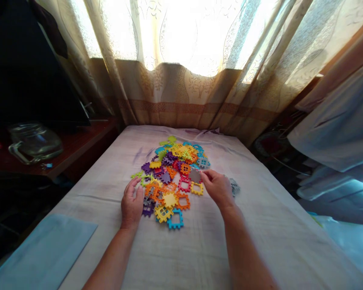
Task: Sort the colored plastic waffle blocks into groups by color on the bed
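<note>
Toothed pieces (170,199) — heaped, many part-hidden | right hand (218,187) — pinching grey square (195,175), its edge partly covered | left hand (132,205) loosely spread

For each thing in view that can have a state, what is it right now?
Gray square piece: held near its edge
Colored pieces: heaped, overlapping
Right hand: pinching the gray square piece
Left hand: open, beside the heap
White cloth: spread, creased
Curtain: drawn, backlit
Black screen: dark
Glass jug: contents unclear
Blue sheet: lying flat
</note>
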The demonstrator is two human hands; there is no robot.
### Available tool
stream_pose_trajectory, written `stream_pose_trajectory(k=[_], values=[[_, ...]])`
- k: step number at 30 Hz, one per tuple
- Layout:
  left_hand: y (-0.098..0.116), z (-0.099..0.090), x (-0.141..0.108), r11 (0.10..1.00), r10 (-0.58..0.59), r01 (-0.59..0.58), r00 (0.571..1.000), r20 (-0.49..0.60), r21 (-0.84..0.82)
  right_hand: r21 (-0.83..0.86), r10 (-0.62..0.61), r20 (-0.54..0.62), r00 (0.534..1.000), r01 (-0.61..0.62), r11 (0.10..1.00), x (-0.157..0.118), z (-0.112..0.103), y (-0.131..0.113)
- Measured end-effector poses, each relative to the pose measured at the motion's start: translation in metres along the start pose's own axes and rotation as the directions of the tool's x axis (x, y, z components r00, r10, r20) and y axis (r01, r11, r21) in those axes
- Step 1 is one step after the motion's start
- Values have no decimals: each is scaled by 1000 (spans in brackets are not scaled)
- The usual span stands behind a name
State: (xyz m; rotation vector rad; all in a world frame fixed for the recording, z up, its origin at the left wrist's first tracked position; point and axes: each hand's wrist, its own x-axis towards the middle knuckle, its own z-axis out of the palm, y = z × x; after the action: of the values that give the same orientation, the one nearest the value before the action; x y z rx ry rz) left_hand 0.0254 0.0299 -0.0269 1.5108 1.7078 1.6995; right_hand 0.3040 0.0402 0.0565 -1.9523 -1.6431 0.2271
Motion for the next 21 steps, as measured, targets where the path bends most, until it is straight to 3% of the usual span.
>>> stream_pose_trajectory(k=[6,10,16,21], values=[[-3,0,2,1000,-17,17,1000,12,-1,36,220,-175,960,-217,976,6,-37,68],[-5,0,2,999,-46,46,999,14,-9,-12,301,-166,939,-307,952,7,-42,92],[-1,-1,2,998,-52,52,999,1,-17,-140,376,-161,913,-398,907,5,-43,102],[3,-2,1,999,-45,45,999,6,-18,-124,232,-221,947,-263,957,5,-34,74]])
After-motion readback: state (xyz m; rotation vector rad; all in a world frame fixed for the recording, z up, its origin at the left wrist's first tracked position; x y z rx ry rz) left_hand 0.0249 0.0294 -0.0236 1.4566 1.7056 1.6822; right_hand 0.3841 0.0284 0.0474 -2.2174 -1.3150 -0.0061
